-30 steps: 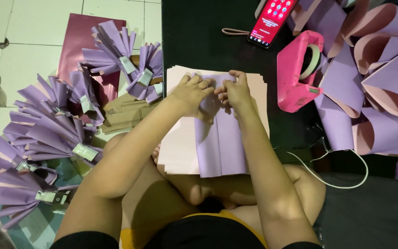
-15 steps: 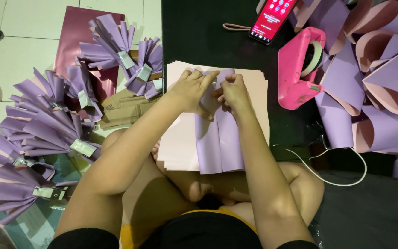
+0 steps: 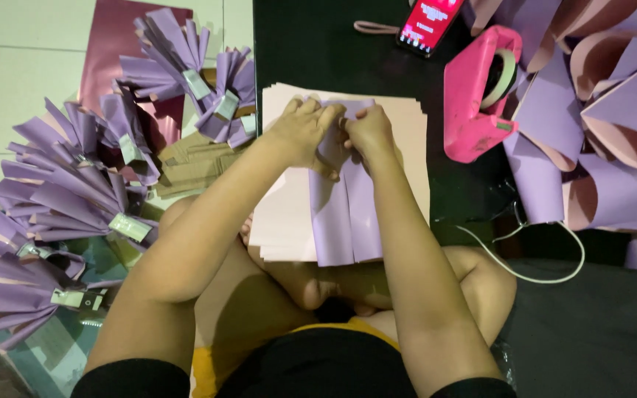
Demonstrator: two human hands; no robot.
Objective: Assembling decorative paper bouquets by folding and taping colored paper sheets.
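1. Closely paired, the left hand and right hand meet at the far edge of a pleated lilac paper sheet; the fingers of both are curled nearly shut, pinching the top of the folds between thumb and fingertips.
2. Judged from the parallel creases running toward the body, the step in hand is gathering the sheet into accordion pleats, with the far end being squeezed together.
3. The next move seems to call for a firm pinch that keeps the pleats stacked while the bundle is fixed, since loosening either hand would let the folds spring apart.
4. The lilac sheet lies on a stack of pale pink paper sheets, which rests partly on the black counter and partly over the person's lap.
5. Just right of the stack stands a bright pink tape dispenser with a roll in it, near a phone with a red screen.
6. Further right lie rolled lilac-and-pink paper cones.
7. On the tiled floor to the left lie finished lilac paper fans, each bound with a small tag.
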